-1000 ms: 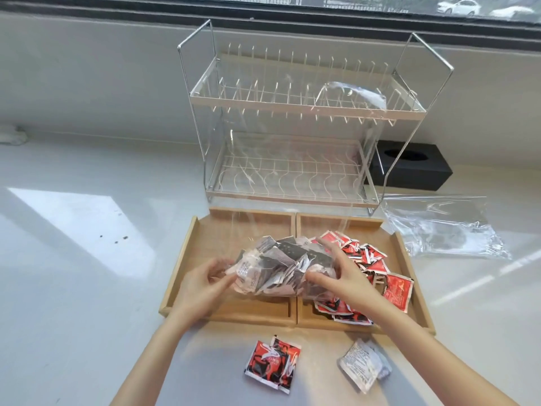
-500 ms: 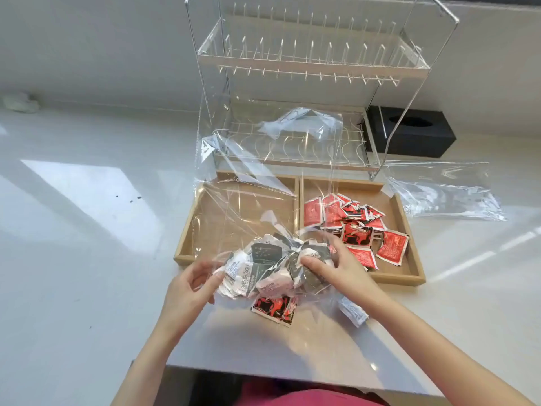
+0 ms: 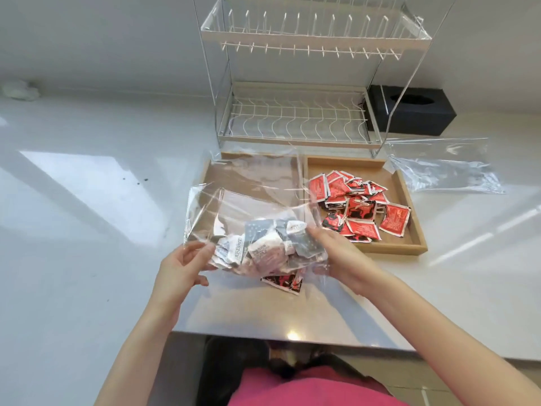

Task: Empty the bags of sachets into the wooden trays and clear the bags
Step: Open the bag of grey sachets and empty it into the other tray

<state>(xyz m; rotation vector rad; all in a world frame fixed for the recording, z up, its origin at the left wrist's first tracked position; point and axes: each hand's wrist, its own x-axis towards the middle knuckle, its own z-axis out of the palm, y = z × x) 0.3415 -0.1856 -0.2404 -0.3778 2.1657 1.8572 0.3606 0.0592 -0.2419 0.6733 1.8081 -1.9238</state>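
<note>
Since a second ago the clear bag (image 3: pixel 257 230) of grey and white sachets (image 3: pixel 265 247) has come back off the left tray (image 3: pixel 218 174), which looks empty through the film. Left hand (image 3: pixel 178 272) pinches its left edge; right hand (image 3: pixel 339 256) grips the bottom right corner. Tipping comes next.
</note>
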